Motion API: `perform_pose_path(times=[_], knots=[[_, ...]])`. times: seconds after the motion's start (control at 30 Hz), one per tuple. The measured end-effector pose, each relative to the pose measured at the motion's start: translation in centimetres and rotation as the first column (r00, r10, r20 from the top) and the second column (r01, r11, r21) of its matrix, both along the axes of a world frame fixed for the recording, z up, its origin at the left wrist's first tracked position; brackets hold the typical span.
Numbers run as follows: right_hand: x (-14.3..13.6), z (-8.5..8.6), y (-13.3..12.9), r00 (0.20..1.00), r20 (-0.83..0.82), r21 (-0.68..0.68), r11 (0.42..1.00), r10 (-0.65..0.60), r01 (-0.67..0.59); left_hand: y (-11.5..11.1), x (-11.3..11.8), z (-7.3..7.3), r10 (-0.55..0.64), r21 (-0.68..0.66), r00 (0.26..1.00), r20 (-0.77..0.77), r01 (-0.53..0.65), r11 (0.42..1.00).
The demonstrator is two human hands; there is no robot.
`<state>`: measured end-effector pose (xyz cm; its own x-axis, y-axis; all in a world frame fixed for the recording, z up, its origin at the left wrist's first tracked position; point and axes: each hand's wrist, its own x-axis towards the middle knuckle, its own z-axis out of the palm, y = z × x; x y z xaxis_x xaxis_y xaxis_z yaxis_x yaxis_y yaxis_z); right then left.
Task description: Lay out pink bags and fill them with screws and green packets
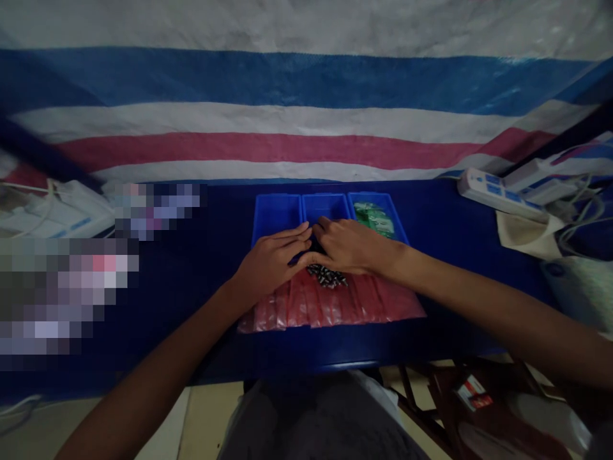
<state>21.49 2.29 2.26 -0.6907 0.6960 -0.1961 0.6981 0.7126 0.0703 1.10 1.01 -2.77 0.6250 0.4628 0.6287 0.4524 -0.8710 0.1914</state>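
Observation:
My left hand [269, 260] and my right hand [350, 246] meet fingertip to fingertip over a pile of small dark parts [327, 276] lying on red plastic bags [335, 303] on the blue table. What the fingers hold is hidden between them. Just behind the hands stand three blue trays: the left tray [276, 214], the middle tray [325, 206], and the right tray [391, 214] with green-and-white packets [375, 219] in it.
A white power strip [498, 191] with cables and a beige cloth [524, 233] lie at the right. White cables and devices [57, 211] sit at the left. A striped tarp [287, 108] hangs behind the table. A small carton [473, 391] lies on the floor at lower right.

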Motion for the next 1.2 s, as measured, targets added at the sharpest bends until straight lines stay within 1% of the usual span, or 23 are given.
perform_pose_path(times=[0.1,0.17,0.27,0.37,0.5,0.6,0.7,0.8,0.97,1.03,1.07,1.1,1.13,1.17,1.2], knots=[[-0.2,0.3,0.1,0.999,0.039,-0.080,0.997,-0.014,0.017,-0.1,-0.1,-0.1,-0.001,-0.041,1.000,-0.007,0.000,0.999],[-0.2,0.4,0.0,0.998,-0.039,-0.173,0.984,-0.055,0.048,-0.1,-0.1,-0.1,0.015,-0.090,1.000,-0.009,-0.016,0.996],[-0.2,0.4,-0.2,0.957,-0.212,-0.300,0.945,-0.197,0.128,-0.1,-0.1,-0.2,0.050,-0.157,0.999,0.013,-0.047,0.986],[-0.6,0.4,-0.7,0.901,-0.268,-0.348,0.907,-0.341,0.239,-0.1,-0.1,-0.3,0.077,-0.211,0.996,0.043,-0.066,0.975],[-1.3,0.2,-1.3,0.841,-0.330,-0.421,0.864,-0.429,0.275,0.1,-0.3,-0.3,0.101,-0.279,0.993,0.059,-0.081,0.957],[-1.6,0.1,-1.6,0.820,-0.298,-0.443,0.832,-0.489,0.335,0.2,-0.3,-0.3,0.088,-0.283,0.992,0.093,-0.058,0.957],[-1.8,-0.1,-1.6,0.840,-0.232,-0.408,0.833,-0.491,0.374,0.3,-0.3,-0.3,0.060,-0.278,0.991,0.120,-0.025,0.960],[-1.7,-0.4,-1.3,0.870,-0.199,-0.379,0.854,-0.452,0.357,0.4,-0.3,-0.2,0.050,-0.309,0.992,0.117,-0.011,0.951],[-1.1,-1.1,-0.8,0.891,-0.229,-0.298,0.900,-0.391,0.319,0.4,-0.4,0.1,0.052,-0.342,0.994,0.097,-0.015,0.939],[-0.7,-1.1,-0.8,0.882,-0.285,-0.287,0.911,-0.376,0.296,0.3,-0.4,0.2,0.057,-0.328,0.995,0.084,-0.027,0.944],[-0.5,-1.0,-0.9,0.865,-0.349,-0.295,0.918,-0.361,0.264,0.3,-0.3,0.2,0.061,-0.320,0.995,0.075,-0.034,0.947],[-0.1,-0.9,-1.0,0.824,-0.444,-0.316,0.922,-0.352,0.223,0.3,-0.3,0.2,0.065,-0.310,0.996,0.068,-0.041,0.950],[0.2,-0.7,-1.1,0.752,-0.552,-0.364,0.916,-0.360,0.172,0.3,-0.2,0.2,0.068,-0.296,0.996,0.064,-0.046,0.954],[0.6,-0.5,-1.1,0.639,-0.655,-0.439,0.891,-0.403,0.112,0.3,-0.2,0.2,0.068,-0.278,0.996,0.062,-0.048,0.960],[1.0,-0.2,-1.1,0.495,-0.722,-0.536,0.843,-0.484,0.042,0.3,-0.1,0.2,0.065,-0.255,0.996,0.063,-0.047,0.966]])
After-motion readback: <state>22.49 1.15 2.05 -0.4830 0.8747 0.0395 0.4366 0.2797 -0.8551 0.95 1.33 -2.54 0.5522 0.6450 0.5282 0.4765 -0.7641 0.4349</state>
